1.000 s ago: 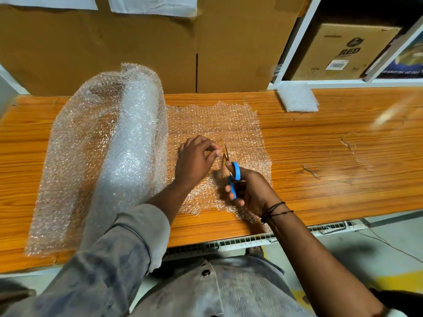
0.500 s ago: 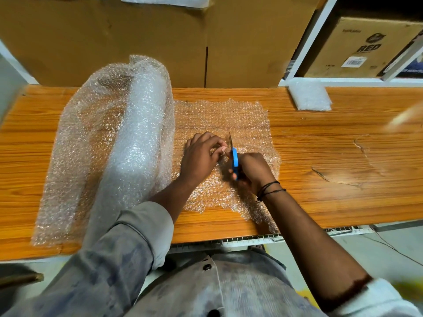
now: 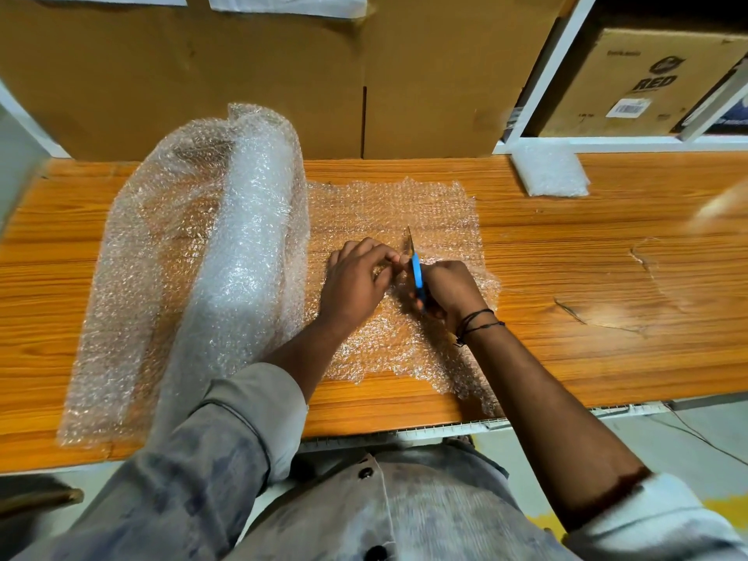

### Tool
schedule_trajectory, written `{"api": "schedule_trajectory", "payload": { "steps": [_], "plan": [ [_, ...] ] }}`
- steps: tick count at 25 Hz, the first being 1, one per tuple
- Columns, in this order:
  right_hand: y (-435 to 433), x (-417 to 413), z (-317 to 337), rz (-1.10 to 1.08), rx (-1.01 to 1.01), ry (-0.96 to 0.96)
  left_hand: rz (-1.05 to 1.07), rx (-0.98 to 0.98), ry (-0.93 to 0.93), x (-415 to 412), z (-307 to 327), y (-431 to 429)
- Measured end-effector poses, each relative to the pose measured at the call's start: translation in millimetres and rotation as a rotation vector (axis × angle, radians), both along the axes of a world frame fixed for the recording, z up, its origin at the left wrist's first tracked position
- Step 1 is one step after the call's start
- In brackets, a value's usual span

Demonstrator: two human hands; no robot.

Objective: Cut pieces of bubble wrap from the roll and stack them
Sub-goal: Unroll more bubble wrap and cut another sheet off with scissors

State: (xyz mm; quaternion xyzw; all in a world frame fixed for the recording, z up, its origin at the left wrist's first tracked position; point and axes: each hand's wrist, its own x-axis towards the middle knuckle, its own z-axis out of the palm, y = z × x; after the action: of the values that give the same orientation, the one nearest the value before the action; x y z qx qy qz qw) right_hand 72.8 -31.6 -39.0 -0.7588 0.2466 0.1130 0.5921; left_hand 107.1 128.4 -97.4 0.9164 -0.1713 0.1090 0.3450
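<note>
A loose roll of bubble wrap (image 3: 226,253) lies on the left of the wooden table (image 3: 587,277). A flat sheet of bubble wrap (image 3: 388,208) runs from the roll to the right. My right hand (image 3: 449,289) grips blue-handled scissors (image 3: 416,269), blades pointing away from me into the sheet. My left hand (image 3: 356,281) pinches the wrap just left of the blades. A small stack of cut bubble wrap pieces (image 3: 548,170) sits at the back right of the table.
Large cardboard boxes (image 3: 243,74) stand behind the table. A white shelf frame (image 3: 558,70) at the back right holds a box marked RED (image 3: 631,83). The table's front edge runs just before my body.
The scissors have advanced away from me along the sheet, and my left hand has followed beside the blades. The camera has also shifted slightly.
</note>
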Motion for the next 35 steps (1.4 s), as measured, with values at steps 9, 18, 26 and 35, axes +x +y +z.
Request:
{"api": "schedule_trajectory", "payload": {
  "steps": [9, 18, 26, 35],
  "plan": [
    [-1, 20, -3, -0.053, 0.023, -0.019, 0.004, 0.02, -0.014, 2, -5, -1],
    [-8, 37, 11, -0.033, -0.033, -0.004, -0.017, 0.0, -0.027, 3, -9, 1],
    [-18, 48, 10, 0.071, -0.252, 0.005, -0.007, -0.029, -0.011, 3, -8, 1],
    [-21, 23, 10, 0.121, 0.115, -0.014, 0.084, -0.22, 0.075, 8, -6, 1]
  ]
}}
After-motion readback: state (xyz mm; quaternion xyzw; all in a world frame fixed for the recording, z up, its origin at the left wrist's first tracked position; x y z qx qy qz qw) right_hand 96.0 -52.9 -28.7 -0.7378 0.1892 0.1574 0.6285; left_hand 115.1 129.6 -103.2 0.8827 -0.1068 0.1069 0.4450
